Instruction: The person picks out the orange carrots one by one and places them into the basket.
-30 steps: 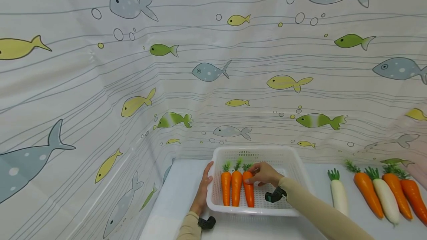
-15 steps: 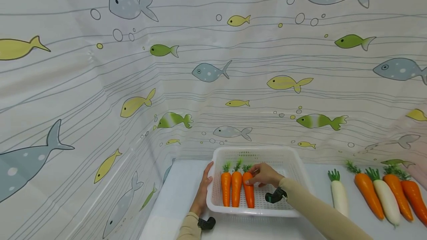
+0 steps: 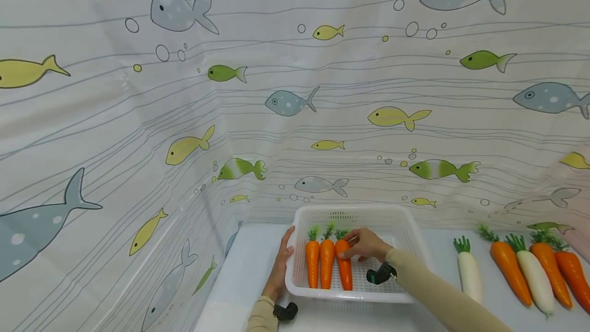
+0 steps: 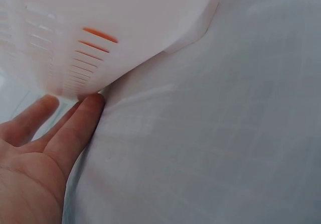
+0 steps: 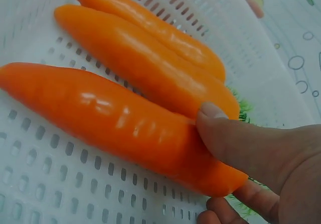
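Three orange carrots lie side by side in a white plastic basket [image 3: 401, 297], their green tops toward its far wall. My right hand [image 3: 369, 245] pinches the rightmost carrot [image 3: 344, 270] near its top. In the right wrist view the thumb lies across this carrot [image 5: 115, 118] and the fingertips show below it. The middle carrot [image 3: 326, 265] and left carrot [image 3: 312, 265] rest close by. My left hand [image 3: 280, 265] touches the basket's left side from outside. Its fingertips meet the slotted wall [image 4: 135, 28] in the left wrist view, fingers fairly straight.
On the white table right of the basket lie a white radish [image 3: 469, 273], a carrot [image 3: 510, 273], another radish [image 3: 534, 275] and two more carrots, the outer one [image 3: 573, 273] cut by the frame edge. A fish-patterned curtain [image 3: 350, 81] hangs behind and at the left.
The head view has tilted slightly, so everything sits a little lower. Both hands and the carrots keep nearly the same places in the basket.
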Demonstrator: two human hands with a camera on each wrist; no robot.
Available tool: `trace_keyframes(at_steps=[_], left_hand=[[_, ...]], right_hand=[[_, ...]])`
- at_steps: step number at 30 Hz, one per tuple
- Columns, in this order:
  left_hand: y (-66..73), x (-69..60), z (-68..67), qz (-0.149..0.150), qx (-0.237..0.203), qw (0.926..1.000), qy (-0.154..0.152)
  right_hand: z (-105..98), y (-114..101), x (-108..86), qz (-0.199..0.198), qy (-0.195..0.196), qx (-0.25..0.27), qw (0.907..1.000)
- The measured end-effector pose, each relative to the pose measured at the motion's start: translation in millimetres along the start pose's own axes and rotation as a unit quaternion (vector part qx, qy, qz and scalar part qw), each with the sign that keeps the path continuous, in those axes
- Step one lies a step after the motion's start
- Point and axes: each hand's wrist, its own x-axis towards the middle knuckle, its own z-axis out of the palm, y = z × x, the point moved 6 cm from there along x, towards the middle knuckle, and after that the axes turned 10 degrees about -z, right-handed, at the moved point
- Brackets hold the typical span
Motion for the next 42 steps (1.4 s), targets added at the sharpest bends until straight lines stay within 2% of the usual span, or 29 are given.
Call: trace_keyframes(at_steps=[10,16,27,33,36,42], left_hand=[[-2.9,-1.1,3.2,-0.001,-0.003,1.0,-0.005],[-3.4,-1.5,2.1,-0.002,-0.006,1.0,0.003],[-2.7,-5.2,-4.2,0.001,-0.016,0.9999,0.005],[0.2,-4.8,-9.3,0.006,-0.016,0.9998,0.012],[1.2,-5.0,-10.3,0.008,-0.011,0.9998,0.015],[3.2,-6.2,-12.3,0.011,-0.009,0.9995,0.027]], right_hand=[[-8,-3,-13.0,0.038,0.004,0.033,0.9987],[-30,-15,-29.7,0.01,-0.003,0.042,0.9991],[-95,-40,-69.2,-0.064,0.002,-0.015,0.9978],[-136,-36,-87.2,-0.105,0.024,-0.079,0.991],[-157,-27,-93.3,-0.094,0.044,-0.124,0.9868],[-206,3,-105.1,-0.036,0.082,-0.197,0.9763]])
